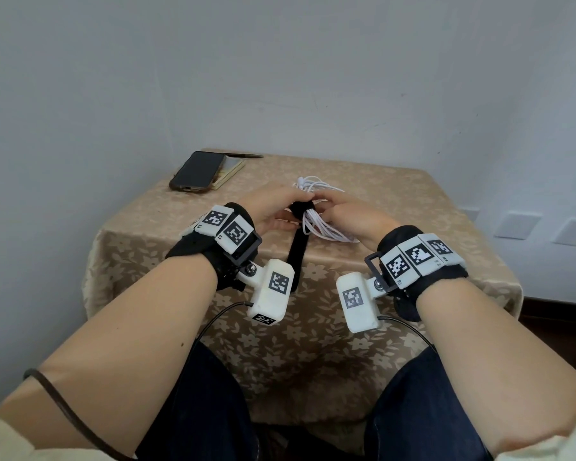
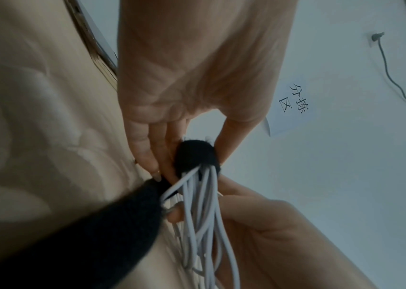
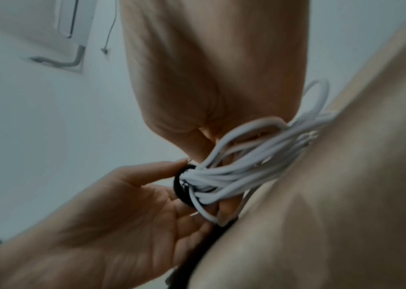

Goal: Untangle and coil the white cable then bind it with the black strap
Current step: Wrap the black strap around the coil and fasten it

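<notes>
Binding is underway: over the cloth-covered table (image 1: 396,201), the left hand (image 1: 273,211) is pinching the black strap (image 1: 300,211) wrapped around the coiled white cable (image 1: 316,224), which the right hand (image 1: 350,216) is grasping. Next, probably, the strap's loose tail needs winding tight.

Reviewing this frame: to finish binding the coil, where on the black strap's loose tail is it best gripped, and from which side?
Probably grip the black strap on its loose tail just below the wrap. It trails flat and straight from the white cable bundle toward the person, free of the strands. Come from the left side with the left hand, pinching across its flat faces; the right hand holds the coil on the other side.
</notes>
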